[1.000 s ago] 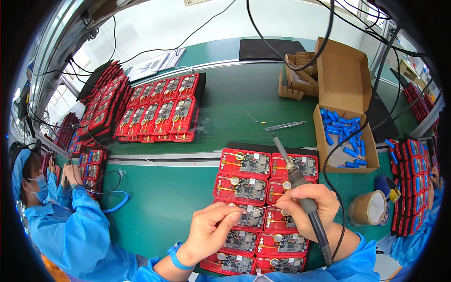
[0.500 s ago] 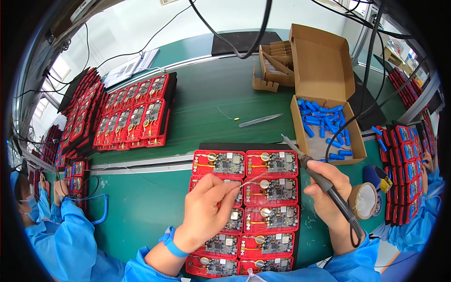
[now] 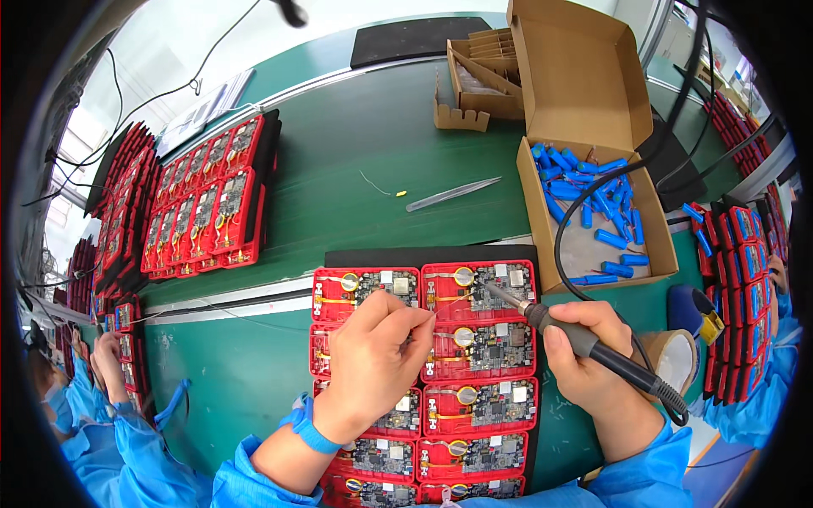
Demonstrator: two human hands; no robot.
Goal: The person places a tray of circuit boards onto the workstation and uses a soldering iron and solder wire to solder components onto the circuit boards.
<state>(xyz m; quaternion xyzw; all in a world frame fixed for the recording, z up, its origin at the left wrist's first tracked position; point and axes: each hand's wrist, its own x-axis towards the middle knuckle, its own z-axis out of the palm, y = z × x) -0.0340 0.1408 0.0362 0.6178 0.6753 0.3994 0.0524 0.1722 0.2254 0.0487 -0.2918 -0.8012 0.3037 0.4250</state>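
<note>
My left hand (image 3: 368, 360), with a blue band on its wrist, pinches a thin strand of solder wire (image 3: 450, 304). The strand's far end reaches over the top right red case (image 3: 529, 315), near a round coin cell (image 3: 463, 277). A soldering iron (image 3: 631, 372) is gripped in my right hand (image 3: 584, 385), its metal tip slanting left over the circuit board (image 3: 498, 296) in that same case. Whether the tip touches the board, I cannot tell. Below are two columns of similar red cases with boards, partly covered by my left hand.
A cardboard box (image 3: 669, 245) of blue cylindrical cells stands at the right, a tape roll (image 3: 677, 360) nearer me. Tweezers (image 3: 453, 194) lie beyond the cases. Stacked red cases (image 3: 203, 199) stand left. The iron's black cable (image 3: 562, 241) crosses the box. Co-workers (image 3: 127, 423) sit nearby.
The soldering iron has swung left and down, from beside the cases to over the top right board. My left hand still pinches the wire. The whole view has shifted slightly.
</note>
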